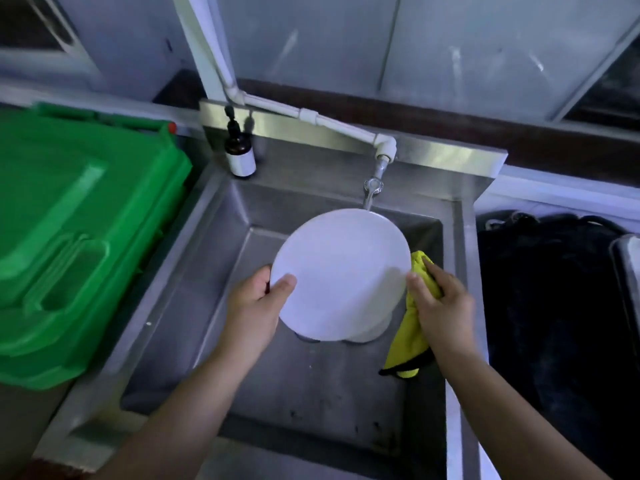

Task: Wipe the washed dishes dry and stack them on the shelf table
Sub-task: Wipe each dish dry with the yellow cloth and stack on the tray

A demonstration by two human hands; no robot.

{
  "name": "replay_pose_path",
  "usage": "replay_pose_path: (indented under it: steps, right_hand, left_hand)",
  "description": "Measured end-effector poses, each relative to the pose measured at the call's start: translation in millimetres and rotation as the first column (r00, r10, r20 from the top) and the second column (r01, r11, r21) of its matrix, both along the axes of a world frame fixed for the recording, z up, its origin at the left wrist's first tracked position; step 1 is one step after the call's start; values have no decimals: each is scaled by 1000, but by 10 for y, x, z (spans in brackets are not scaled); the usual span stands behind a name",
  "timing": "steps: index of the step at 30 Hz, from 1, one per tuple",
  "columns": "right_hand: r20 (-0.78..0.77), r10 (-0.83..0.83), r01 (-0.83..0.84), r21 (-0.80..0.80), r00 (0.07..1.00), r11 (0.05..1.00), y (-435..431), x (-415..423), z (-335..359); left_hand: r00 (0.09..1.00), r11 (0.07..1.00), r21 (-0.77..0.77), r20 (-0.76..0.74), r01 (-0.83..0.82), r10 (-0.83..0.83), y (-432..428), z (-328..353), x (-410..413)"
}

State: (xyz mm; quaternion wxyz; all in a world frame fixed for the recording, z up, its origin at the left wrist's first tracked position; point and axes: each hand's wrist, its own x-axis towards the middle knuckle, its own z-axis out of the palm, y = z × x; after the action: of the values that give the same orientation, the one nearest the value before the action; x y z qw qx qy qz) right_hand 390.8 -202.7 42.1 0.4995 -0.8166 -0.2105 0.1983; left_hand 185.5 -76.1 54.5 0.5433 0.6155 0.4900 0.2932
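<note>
Two hands share it: my left hand (pixel 256 299) pinches the white plate (pixel 339 271) at its near rim, thumb on top; my right hand (pixel 440 303) grips the yellow cloth (pixel 408 334) against the opposite edge. Stiff, likely slick and breakable, so I'd grip the rim firmly.

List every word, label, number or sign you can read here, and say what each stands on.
No text can be read in this view.
White label on the dark pump bottle: blank or too blurred to read.
The green bin lid, white plate and yellow cloth: no lettering shows.
</note>
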Motion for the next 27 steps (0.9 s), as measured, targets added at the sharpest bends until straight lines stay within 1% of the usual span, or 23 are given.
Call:
replay_pose_path:
  steps: [4,5,7,9,12,15,20,24,27]
  right_hand:
    - [-35,41,-33,213,999,976,-49,-92,569]
    - [-18,59,-52,274,998,960,-78,-125,725]
    - [68,74,-94,360,995,928,-132,-188,1011]
    - [167,61,-126,411,984,903,-177,-237,1244]
    - [233,21,-134,482,972,866,-229,-279,1508]
    - [263,-13,-136,538,965,832,-284,-328,1707]
    - [237,-41,-112,596,971,796,-342,-396,1943]
    - [253,-67,-104,606,965,788,-328,-513,2109]
    - [254,-34,-126,587,967,800,-247,-654,2222]
  left_hand:
    - [994,991,134,104,-22,8,-172,608,-92]
    - [991,987,159,136,-31,9,-199,746,-114]
    - [981,973,227,196,-44,-2,-240,983,-156]
    - [972,950,311,230,-39,-36,-279,1214,-195]
    - [965,901,434,244,-24,-92,-371,1559,-220]
    - [967,843,538,227,-29,-112,-430,1819,-248]
    - [959,738,674,233,-39,-162,-547,2126,-320]
    - [934,725,674,332,-140,-128,-557,2309,-384]
    - [898,751,613,436,-246,-62,-532,2410,-454]
